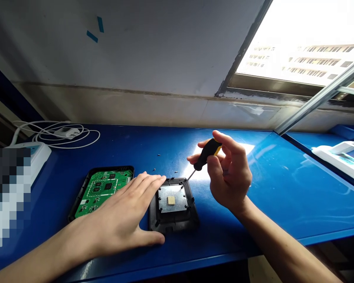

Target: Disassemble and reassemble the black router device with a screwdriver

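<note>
My right hand grips a black and yellow screwdriver, its shaft slanting down to the left. The tip meets the upper right corner of a silver metal plate with a small beige pad on it. That plate lies in a black plastic cover. With fingers stretched out, my left hand rests along the cover's left edge, thumb near its lower corner. Left of it, partly hidden by that hand, a green circuit board sits in a black housing.
Several small screws lie on the blue table behind the cover. A white cable with an adapter is coiled at the back left. White devices stand at the left and far right. A metal frame slants up at right.
</note>
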The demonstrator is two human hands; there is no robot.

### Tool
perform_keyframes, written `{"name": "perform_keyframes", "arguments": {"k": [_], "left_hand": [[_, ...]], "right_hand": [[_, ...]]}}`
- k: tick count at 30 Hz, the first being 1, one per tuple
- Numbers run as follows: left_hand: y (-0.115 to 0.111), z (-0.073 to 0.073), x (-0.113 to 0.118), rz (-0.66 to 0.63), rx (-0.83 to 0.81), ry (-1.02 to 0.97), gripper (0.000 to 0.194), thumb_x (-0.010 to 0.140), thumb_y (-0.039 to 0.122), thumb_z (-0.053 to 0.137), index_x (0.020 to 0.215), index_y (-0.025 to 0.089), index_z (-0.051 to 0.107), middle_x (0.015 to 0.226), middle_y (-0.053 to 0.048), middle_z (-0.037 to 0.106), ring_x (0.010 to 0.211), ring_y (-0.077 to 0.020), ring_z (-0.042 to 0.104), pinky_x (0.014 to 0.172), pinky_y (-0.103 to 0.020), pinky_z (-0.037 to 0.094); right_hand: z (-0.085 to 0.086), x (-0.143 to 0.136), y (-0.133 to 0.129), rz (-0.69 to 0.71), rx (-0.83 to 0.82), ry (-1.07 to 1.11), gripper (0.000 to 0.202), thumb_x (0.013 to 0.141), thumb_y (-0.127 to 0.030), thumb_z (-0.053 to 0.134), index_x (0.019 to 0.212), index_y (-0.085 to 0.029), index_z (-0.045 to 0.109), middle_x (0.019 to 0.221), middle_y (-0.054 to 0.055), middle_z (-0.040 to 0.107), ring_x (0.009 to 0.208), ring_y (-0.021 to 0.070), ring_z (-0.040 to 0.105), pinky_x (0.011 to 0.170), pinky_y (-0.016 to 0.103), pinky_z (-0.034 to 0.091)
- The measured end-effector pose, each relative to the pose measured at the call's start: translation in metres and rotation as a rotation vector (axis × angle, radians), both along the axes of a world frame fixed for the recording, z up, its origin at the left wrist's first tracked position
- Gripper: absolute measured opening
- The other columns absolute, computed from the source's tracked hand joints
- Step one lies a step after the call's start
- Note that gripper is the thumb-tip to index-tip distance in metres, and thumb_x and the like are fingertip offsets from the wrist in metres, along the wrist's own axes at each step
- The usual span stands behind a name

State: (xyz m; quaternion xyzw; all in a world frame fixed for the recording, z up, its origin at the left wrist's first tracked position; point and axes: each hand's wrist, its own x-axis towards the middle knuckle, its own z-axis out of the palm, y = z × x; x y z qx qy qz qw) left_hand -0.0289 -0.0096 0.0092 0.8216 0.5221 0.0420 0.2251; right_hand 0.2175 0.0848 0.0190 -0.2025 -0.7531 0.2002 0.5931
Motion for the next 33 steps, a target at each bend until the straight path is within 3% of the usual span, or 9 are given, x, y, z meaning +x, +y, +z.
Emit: {"name": "perform_keyframes", "arguments": {"k": [6, 11, 14, 18, 21, 30, 33], "left_hand": [[0.0, -0.001, 0.001, 0.0, 0.027, -0.025, 0.107, 0.082, 0.064, 0.077, 0.166, 0.027, 0.02, 0.172, -0.011, 0.029, 0.159, -0.0434, 0.019, 0.125, -0.068, 0.027], [0.0, 0.003, 0.004, -0.015, 0.015, -0.008, 0.104, 0.084, 0.062, 0.075, 0.166, 0.027, 0.021, 0.172, -0.011, 0.028, 0.159, -0.0435, 0.018, 0.125, -0.068, 0.025], [0.001, 0.004, 0.004, -0.01, 0.003, -0.01, 0.104, 0.083, 0.062, 0.075, 0.166, 0.027, 0.022, 0.172, -0.011, 0.028, 0.158, -0.0452, 0.018, 0.125, -0.069, 0.025], [0.001, 0.004, 0.005, -0.003, -0.012, -0.018, 0.105, 0.083, 0.062, 0.076, 0.166, 0.028, 0.022, 0.173, -0.01, 0.027, 0.158, -0.0454, 0.019, 0.125, -0.068, 0.025], [0.001, 0.005, 0.005, -0.002, -0.013, -0.019, 0.106, 0.083, 0.064, 0.075, 0.166, 0.027, 0.021, 0.173, -0.011, 0.026, 0.158, -0.0453, 0.018, 0.126, -0.068, 0.025], [0.0, 0.004, 0.004, -0.004, 0.001, -0.025, 0.105, 0.082, 0.062, 0.076, 0.166, 0.027, 0.022, 0.172, -0.013, 0.028, 0.158, -0.045, 0.02, 0.124, -0.068, 0.027], [0.001, -0.001, 0.004, -0.01, 0.044, -0.045, 0.104, 0.082, 0.06, 0.077, 0.165, 0.028, 0.025, 0.171, -0.013, 0.031, 0.157, -0.045, 0.023, 0.123, -0.068, 0.03]], "right_hand": [[0.007, -0.002, 0.0, 0.046, 0.033, 0.042, 0.04, 0.097, -0.016, 0.067, 0.133, -0.031, 0.06, 0.108, 0.002, 0.073, 0.083, 0.0161, 0.078, 0.068, 0.033, 0.07], [0.01, -0.007, -0.003, 0.044, -0.047, 0.013, 0.031, 0.104, -0.016, 0.053, 0.132, -0.03, 0.056, 0.119, 0.005, 0.075, 0.085, 0.0162, 0.079, 0.065, 0.032, 0.068], [0.011, -0.008, -0.004, 0.047, -0.036, 0.026, 0.029, 0.104, -0.018, 0.056, 0.13, -0.03, 0.058, 0.12, 0.005, 0.073, 0.087, 0.0171, 0.079, 0.068, 0.035, 0.068], [0.013, -0.01, -0.001, -0.013, 0.009, 0.091, 0.031, 0.093, -0.016, 0.072, 0.12, -0.031, 0.068, 0.103, 0.0, 0.064, 0.08, 0.0136, 0.073, 0.067, 0.032, 0.068], [0.015, -0.011, -0.001, -0.056, 0.007, 0.082, 0.033, 0.092, -0.012, 0.072, 0.119, -0.031, 0.07, 0.094, -0.001, 0.062, 0.082, 0.0134, 0.071, 0.07, 0.031, 0.069], [0.016, -0.015, -0.011, 0.085, -0.081, 0.028, 0.026, 0.107, -0.019, 0.048, 0.128, -0.027, 0.061, 0.117, 0.005, 0.075, 0.084, 0.0152, 0.078, 0.071, 0.033, 0.067], [0.014, -0.017, -0.009, 0.082, -0.023, 0.072, 0.022, 0.103, -0.028, 0.06, 0.124, -0.027, 0.063, 0.116, 0.006, 0.072, 0.084, 0.0175, 0.077, 0.071, 0.037, 0.067]]}}
